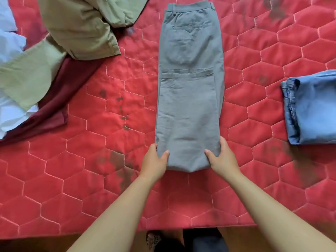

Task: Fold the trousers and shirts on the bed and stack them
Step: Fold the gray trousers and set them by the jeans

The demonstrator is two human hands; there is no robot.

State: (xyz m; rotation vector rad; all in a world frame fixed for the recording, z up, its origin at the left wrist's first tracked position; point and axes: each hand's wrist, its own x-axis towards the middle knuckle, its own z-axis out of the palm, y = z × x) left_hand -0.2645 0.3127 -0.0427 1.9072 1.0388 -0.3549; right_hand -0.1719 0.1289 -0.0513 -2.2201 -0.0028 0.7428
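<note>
Grey trousers (189, 91) lie in a long folded strip down the middle of the red quilted bed (109, 160), waistband at the far end. My left hand (154, 161) grips the near left corner of the strip, thumb on top. My right hand (222, 158) grips the near right corner the same way. The near end is slightly lifted and bunched between the hands. Folded blue jeans (312, 108) rest at the right edge of the view.
At the far left lies a loose pile: olive-green trousers (72, 31), a dark red garment (52, 108) and white or pale blue cloth (9, 44). The bed's near edge runs along the bottom, with the floor and my feet (154, 239) below it.
</note>
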